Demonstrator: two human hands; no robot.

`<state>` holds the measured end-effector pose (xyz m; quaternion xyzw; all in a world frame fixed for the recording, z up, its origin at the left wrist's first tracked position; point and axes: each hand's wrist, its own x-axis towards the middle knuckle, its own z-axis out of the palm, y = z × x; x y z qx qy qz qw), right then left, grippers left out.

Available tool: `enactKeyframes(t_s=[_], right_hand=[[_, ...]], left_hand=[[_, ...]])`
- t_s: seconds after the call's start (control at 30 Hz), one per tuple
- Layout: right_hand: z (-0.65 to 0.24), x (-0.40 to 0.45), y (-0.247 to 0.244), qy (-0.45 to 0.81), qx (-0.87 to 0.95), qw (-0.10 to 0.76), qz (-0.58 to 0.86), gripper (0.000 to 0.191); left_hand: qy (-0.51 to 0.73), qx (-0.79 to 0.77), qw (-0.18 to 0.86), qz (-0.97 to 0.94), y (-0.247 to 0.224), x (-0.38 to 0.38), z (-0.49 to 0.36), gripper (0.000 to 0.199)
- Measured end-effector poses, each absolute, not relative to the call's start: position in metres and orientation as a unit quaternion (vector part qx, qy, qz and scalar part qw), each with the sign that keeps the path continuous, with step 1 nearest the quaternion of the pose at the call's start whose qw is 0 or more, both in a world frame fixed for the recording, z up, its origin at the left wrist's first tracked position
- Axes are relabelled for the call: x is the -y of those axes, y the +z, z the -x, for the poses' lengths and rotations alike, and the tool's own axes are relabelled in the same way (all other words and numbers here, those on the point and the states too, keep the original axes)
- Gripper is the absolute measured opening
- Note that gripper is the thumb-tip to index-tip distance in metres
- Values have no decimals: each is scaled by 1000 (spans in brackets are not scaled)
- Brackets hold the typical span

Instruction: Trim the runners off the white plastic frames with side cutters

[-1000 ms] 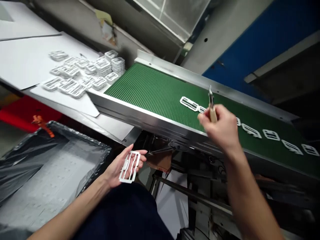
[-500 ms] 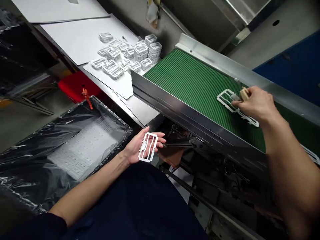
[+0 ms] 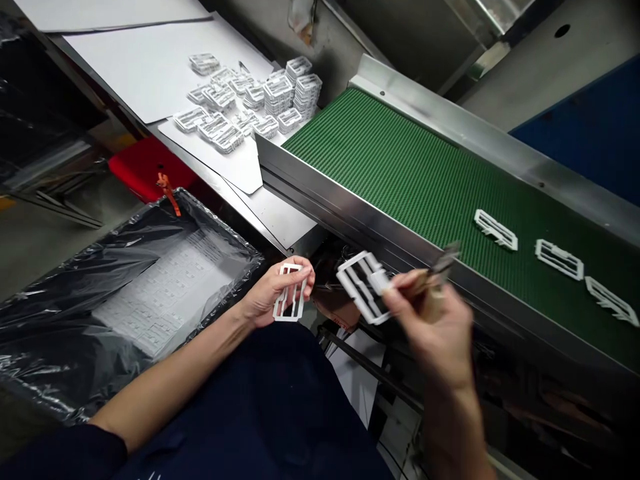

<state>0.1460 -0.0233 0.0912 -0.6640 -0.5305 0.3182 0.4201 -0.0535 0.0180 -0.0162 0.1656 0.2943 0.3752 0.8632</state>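
Observation:
My left hand (image 3: 261, 293) is closed on a white plastic frame (image 3: 288, 318), thumb across its upper part, above my lap. To its right, my right hand (image 3: 447, 337) pinches another white plastic frame (image 3: 379, 279) by one side. That same hand also grips a knife-like tool, with a wooden handle (image 3: 433, 305) in the palm and a blurred metal blade (image 3: 447, 259) pointing up. The two frames are apart. Behind the right hand runs a green conveyor belt (image 3: 380, 153), where three more white frames lie towards the right.
Stacks of white frames (image 3: 279, 93) stand on white sheets (image 3: 145, 73) at the back left. A bin lined with black plastic (image 3: 50, 307) is at left, with an orange clip (image 3: 167, 190) on its rim beside a red surface (image 3: 145, 167). The conveyor's metal side wall (image 3: 345, 217) is in front.
My right hand has lifted a frame off the belt and brought it left towards my left hand. My left fingers have closed round their frame. More frames now show on the belt.

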Motion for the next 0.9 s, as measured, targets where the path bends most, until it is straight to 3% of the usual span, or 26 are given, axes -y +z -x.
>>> enactKeyframes(t_s=[0.17,0.5,0.9], right_hand=[[-131,55,32,408,442,389,698,14],[-130,69,18,478,379,398,685,17],[-126,70,6,608,189,472,610,28]], left_hand=[[294,-364,807,-360,-14,-18,60,27],[159,-348,770,-511,-16,-30,60,24],[217,-371,724,-540,-18,-25,57,23]])
